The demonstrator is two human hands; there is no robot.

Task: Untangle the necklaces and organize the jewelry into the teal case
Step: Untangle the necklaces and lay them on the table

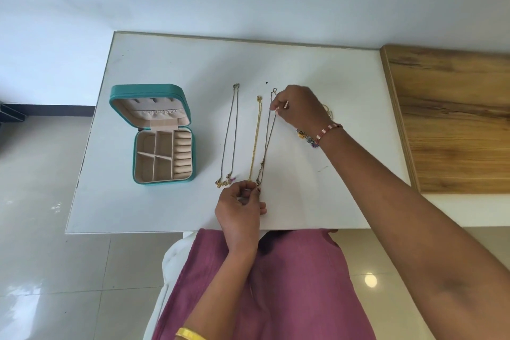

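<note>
Fingers of the right hand (299,107) are curled and pinch the top part of the dark chain (267,141), a little above the middle of the frame. That chain runs down from those fingers to the left hand (240,207), which sits near the bottom edge of the white table (171,63). The left hand's fingers are bent too, and they pinch the low end of the chain, right where its little charm hangs. So the dark chain is stretched straight between the two hands. Just to the left of it lies the gold chain (256,141), flat on the table, with its low end close to the left fingertips; I cannot tell if they touch it. Further left lies a thin gray necklace (231,132) with small gold and pink bits at the bottom. It is apart from both hands. Just under the right wrist, with its pink bracelet (328,131), sit some small colorful pieces of jewelry (305,136), and a gold loop shows behind the hand. The teal case (162,135) stands open at the left side of the table, well away from the hands. Its little beige pockets have nothing in them. A wooden board (452,119) is at the right side of the frame.
</note>
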